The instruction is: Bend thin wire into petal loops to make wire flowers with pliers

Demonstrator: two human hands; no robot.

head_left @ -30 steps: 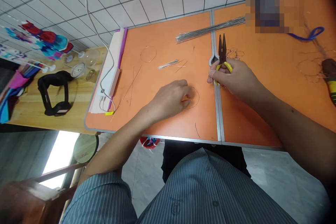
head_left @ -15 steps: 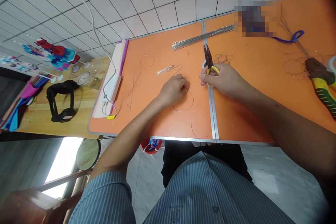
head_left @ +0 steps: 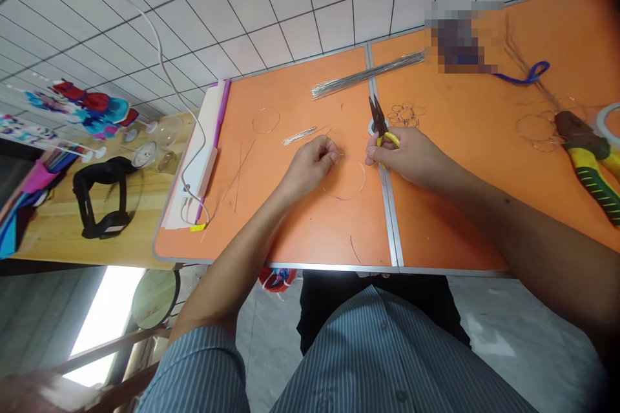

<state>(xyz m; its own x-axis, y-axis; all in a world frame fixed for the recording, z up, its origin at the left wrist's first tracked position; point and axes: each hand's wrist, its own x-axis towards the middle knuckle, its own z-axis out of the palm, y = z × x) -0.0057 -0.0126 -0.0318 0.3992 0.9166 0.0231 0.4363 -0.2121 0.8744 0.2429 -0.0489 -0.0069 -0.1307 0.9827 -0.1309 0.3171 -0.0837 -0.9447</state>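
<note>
My left hand (head_left: 312, 162) is closed in a pinch on a thin wire loop (head_left: 346, 199), whose curve shows below and to the right of the fingers. A short end of wire sticks out past the fingertips. In my right hand (head_left: 404, 150) is a pair of needle-nose pliers (head_left: 379, 121) with yellow handles, its jaws pointing up and away from the loop. Whether the jaws are fully closed is hard to tell. Just behind the right hand lies a flower-shaped wire piece (head_left: 405, 114). A small bundle of short wires (head_left: 299, 135) is beyond the left hand.
A long bundle of straight wires (head_left: 368, 74) lies at the back of the orange table (head_left: 290, 232). Another wire ring (head_left: 266, 120) and a white power strip (head_left: 199, 171) are to the left. Large pliers (head_left: 584, 155) and a tape roll (head_left: 611, 124) sit at the right.
My left hand has turned so its pinching fingertips face the pliers, and the wire loop has shifted right with it. The right hand still holds the pliers in nearly the same place.
</note>
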